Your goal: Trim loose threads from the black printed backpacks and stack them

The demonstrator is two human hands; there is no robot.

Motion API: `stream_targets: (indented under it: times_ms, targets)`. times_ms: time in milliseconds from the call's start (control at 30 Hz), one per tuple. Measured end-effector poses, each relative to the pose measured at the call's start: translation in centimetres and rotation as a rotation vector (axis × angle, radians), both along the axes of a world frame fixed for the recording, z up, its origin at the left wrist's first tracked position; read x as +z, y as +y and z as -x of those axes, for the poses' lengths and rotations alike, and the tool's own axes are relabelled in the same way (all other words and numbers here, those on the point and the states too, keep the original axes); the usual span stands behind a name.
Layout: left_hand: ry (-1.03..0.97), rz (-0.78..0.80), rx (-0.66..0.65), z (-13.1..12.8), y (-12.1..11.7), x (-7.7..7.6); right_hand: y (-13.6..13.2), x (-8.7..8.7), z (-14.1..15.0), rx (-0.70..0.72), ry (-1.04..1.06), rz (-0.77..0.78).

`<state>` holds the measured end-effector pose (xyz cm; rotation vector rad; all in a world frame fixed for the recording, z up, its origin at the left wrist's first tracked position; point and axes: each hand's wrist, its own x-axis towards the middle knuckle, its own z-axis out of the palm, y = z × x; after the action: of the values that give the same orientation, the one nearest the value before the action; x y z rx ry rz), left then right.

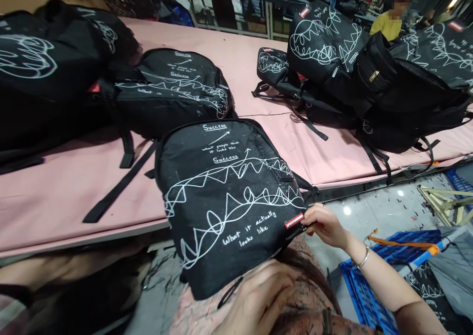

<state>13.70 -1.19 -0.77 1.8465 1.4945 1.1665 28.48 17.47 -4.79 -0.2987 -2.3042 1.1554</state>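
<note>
A black backpack point(225, 197) with white scribbled lines and the words "Success" and "What it actually looks like" hangs over the front edge of the pink table point(55, 192). My right hand point(325, 224) pinches the bag's lower right edge, right by a small red label point(294, 220), fingers closed on what looks like a zip pull. My left hand point(258, 298) lies below the bag's bottom edge with fingers curled, beside a thin dark strap; I cannot make out anything inside it.
More black printed backpacks lie on the table: a pile at the left point(51, 64), one behind point(173, 88), a heap at the right point(369, 79). A blue plastic crate point(369, 281) stands on the littered floor at my right. A person in yellow point(386, 24) sits far back.
</note>
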Motion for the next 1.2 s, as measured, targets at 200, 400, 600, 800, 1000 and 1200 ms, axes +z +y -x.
stream_targets:
  times_ms: [200, 400, 600, 800, 1000, 1200]
  targets:
    - [0.194, -0.022, 0.362, 2.1, 4.2, -0.1, 4.0, 0.6, -1.9, -0.18, -0.296, 0.455]
    - [0.385, 0.154, 0.419, 1.7, 8.6, -0.6, 5.6, 1.1, -1.9, -0.105, -0.432, 0.494]
    - [0.433, 0.219, 0.372, 0.9, 9.5, -0.2, 5.3, 1.8, -0.7, -0.041, -0.445, 0.521]
    - [0.438, 0.137, 0.374, 0.9, 9.2, -0.9, 5.2, 1.6, -0.2, -0.036, -0.409, 0.472]
    - [0.399, 0.136, 0.38, 0.9, 9.0, -1.0, 5.6, 1.7, -0.7, -0.082, -0.421, 0.485]
    - [0.386, 0.136, 0.381, 0.9, 9.0, -1.2, 5.9, 2.3, -0.7, -0.031, -0.469, 0.562]
